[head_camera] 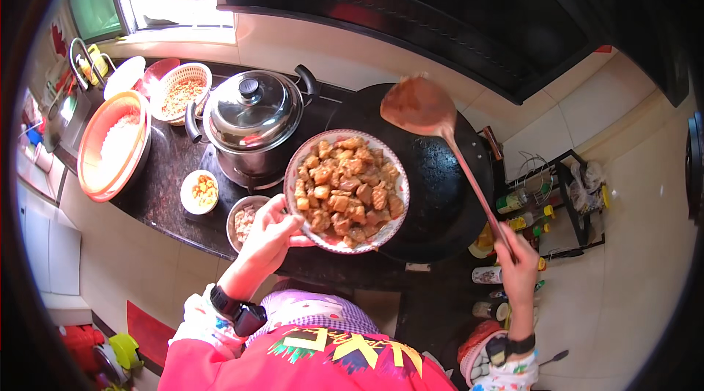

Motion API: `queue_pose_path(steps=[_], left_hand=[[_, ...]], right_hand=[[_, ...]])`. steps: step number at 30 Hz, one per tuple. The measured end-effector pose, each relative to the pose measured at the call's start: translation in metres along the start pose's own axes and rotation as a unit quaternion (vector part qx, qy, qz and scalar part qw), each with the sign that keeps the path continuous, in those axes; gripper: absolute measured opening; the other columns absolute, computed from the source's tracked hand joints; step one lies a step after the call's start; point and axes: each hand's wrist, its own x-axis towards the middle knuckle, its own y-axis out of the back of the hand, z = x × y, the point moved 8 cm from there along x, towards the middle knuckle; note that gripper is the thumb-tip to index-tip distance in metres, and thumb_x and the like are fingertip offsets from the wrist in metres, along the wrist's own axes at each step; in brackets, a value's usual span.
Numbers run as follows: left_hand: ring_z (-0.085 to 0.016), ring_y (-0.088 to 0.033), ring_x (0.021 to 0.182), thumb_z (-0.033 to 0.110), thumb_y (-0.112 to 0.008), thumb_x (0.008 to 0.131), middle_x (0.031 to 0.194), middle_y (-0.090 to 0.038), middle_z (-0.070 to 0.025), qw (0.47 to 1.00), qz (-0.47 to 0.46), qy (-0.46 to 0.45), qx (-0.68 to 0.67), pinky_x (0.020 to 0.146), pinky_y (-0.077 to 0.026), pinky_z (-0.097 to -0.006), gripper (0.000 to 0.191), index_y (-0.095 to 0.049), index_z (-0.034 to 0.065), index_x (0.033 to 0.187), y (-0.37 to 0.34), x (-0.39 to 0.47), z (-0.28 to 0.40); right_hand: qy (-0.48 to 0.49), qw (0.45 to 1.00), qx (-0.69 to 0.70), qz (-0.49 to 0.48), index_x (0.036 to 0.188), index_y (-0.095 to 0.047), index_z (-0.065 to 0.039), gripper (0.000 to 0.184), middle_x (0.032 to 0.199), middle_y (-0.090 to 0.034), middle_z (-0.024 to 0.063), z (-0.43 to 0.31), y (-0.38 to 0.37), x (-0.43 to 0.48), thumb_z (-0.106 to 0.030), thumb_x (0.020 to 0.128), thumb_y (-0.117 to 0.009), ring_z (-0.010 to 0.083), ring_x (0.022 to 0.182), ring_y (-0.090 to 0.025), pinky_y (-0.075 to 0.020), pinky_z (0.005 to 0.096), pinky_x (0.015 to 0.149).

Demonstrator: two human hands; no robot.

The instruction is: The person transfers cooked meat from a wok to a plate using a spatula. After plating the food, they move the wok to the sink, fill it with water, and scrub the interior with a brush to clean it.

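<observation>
My left hand [275, 231] grips the rim of a patterned bowl [404, 193], thumb on top and fingers beneath. Browned, sauced chunks of food [346, 187] are heaped in it. The bowl is held up over the left part of a large black wok [440, 193]. In my right hand [517, 261] is the long handle of a metal wok spatula [421, 105]. Its broad, sauce-coated blade is raised above the far side of the wok. What shows of the wok's inside is dark and shiny; the bowl hides part of it.
A lidded steel pot [250, 116] stands left of the wok. Before it are a small bowl of yellowish pieces [201, 193] and a metal bowl of chopped food [242, 223]. Orange basins [91, 171] sit farther left, bottles [514, 201] at right. A range hood [407, 22] hangs above.
</observation>
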Motion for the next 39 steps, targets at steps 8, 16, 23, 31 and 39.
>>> queue_pose_path(steps=[8, 16, 23, 31, 39], left_hand=[[-0.018, -0.067, 0.091, 0.008, -0.054, 0.090, 0.108, -0.064, -0.0122, 0.998, -0.053, 0.015, -0.005, 0.074, -0.059, -0.0310, 0.033, -0.045, -0.0004, 0.121, -0.016, 0.023, -0.009], [-0.018, -0.067, 0.090, 0.007, -0.055, 0.089, 0.108, -0.062, -0.0120, 0.997, -0.071, 0.040, -0.005, 0.073, -0.060, -0.0318, 0.029, -0.047, -0.0004, 0.116, -0.013, 0.029, -0.019], [-0.019, -0.068, 0.087, 0.003, -0.053, 0.089, 0.110, -0.063, -0.0143, 0.997, -0.062, 0.047, -0.026, 0.073, -0.060, -0.0314, 0.036, -0.044, -0.0021, 0.123, -0.005, 0.031, -0.024], [-0.019, -0.067, 0.090, 0.004, -0.054, 0.090, 0.110, -0.063, -0.0133, 0.997, -0.066, 0.040, -0.007, 0.073, -0.060, -0.0300, 0.031, -0.047, -0.0019, 0.120, 0.002, 0.039, -0.011], [-0.019, -0.067, 0.091, 0.000, -0.053, 0.087, 0.116, -0.060, -0.0144, 0.997, -0.063, 0.048, -0.010, 0.067, -0.061, -0.0274, 0.041, -0.043, -0.0027, 0.127, 0.010, 0.022, 0.004]], right_hand=[[0.114, 0.965, -0.222, 0.084, 0.116, -0.064, -0.005, 0.041, 0.092, -0.059, 0.0108, -0.028, -0.031, -0.080, 0.012, 0.080, -0.059, 0.0229, 0.078, -0.061, -0.0494, 0.0313, 0.066], [0.090, 0.974, -0.203, 0.036, 0.119, -0.064, -0.009, 0.050, 0.097, -0.053, 0.0089, -0.027, -0.051, -0.100, 0.014, 0.075, -0.063, 0.0223, 0.080, -0.056, -0.0470, 0.0299, 0.069], [-0.006, 0.994, -0.089, 0.056, 0.113, -0.066, -0.005, 0.044, 0.096, -0.055, 0.0093, -0.018, -0.017, -0.136, 0.015, 0.075, -0.064, 0.0201, 0.081, -0.056, -0.0469, 0.0281, 0.068], [-0.203, 0.949, 0.237, 0.030, 0.127, -0.055, 0.000, 0.038, 0.094, -0.060, 0.0087, 0.002, -0.023, -0.150, -0.001, 0.089, -0.057, 0.0109, 0.068, -0.056, -0.0462, 0.0216, 0.057], [-0.308, 0.855, 0.418, -0.007, 0.136, -0.041, 0.003, 0.050, 0.086, -0.056, 0.0054, 0.005, -0.053, -0.105, -0.004, 0.089, -0.058, 0.0061, 0.061, -0.050, -0.0395, 0.0185, 0.045]])
